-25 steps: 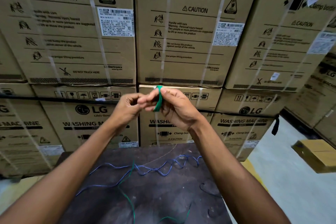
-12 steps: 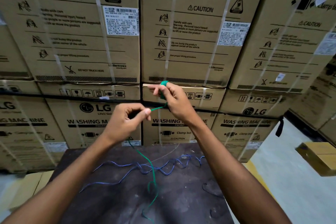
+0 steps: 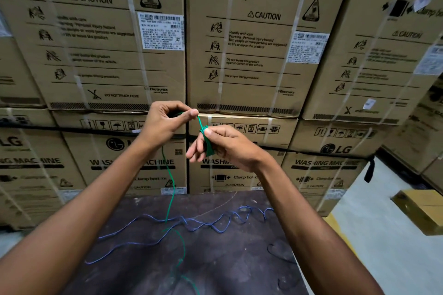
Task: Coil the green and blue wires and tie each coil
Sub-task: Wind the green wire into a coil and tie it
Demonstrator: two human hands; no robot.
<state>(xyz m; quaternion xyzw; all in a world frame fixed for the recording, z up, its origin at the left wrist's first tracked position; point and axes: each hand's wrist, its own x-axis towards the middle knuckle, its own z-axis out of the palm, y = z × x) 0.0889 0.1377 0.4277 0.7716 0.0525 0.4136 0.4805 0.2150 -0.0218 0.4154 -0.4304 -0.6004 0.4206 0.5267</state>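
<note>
Both arms raised above the dark table (image 3: 239,270). Right hand (image 3: 223,148) pinched on small green wire (image 3: 170,189) coil, fingers half spread. Left hand (image 3: 165,122) slightly higher, just beside, gripping trailing green strand. Blue wire (image 3: 203,223) loose across tabletop.

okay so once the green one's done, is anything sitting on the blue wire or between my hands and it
Mostly clear. The blue wire lies loose on the dark table, below the left hand and right hand. Only the green wire hanging from the left hand crosses it near the middle.
</note>
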